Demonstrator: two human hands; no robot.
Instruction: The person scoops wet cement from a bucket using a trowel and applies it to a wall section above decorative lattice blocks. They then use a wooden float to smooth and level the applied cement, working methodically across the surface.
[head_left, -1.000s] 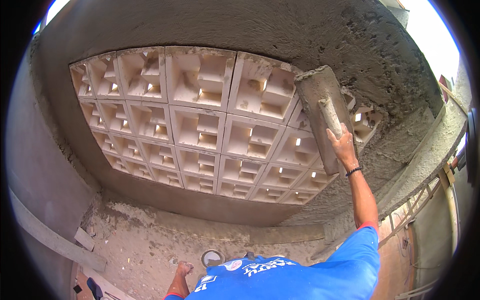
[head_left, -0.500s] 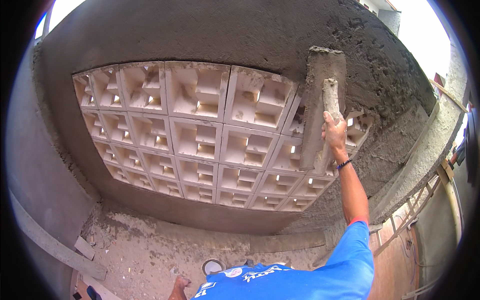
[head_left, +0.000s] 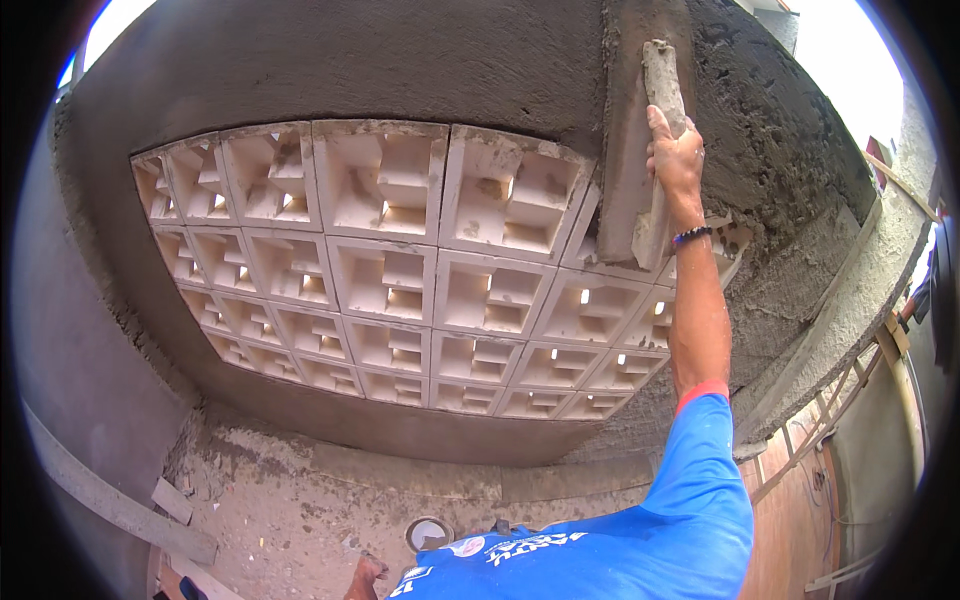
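My right hand [head_left: 676,160] is wrapped around the mortar-crusted handle of a long plastering float [head_left: 625,190]. The float stands nearly upright, its board over the wet grey plaster [head_left: 440,55] of the wall. Its lower end overlaps the upper right of a panel of pale ventilation blocks [head_left: 388,270] and hides part of them. What seems to be my left hand [head_left: 367,578] is small at the lower edge, beside my blue shirt; its fingers are too unclear to read.
A round bucket [head_left: 428,534] stands on the debris-strewn floor [head_left: 270,510]. Rougher plaster [head_left: 790,240] covers the right part of the wall, beside a pale concrete edge [head_left: 850,290]. A long beam [head_left: 110,495] slants at lower left; wooden poles [head_left: 815,435] are at right.
My right hand has pushed the float upward along the wall, and my arm is stretched farther. More of the blocks at right show below the float.
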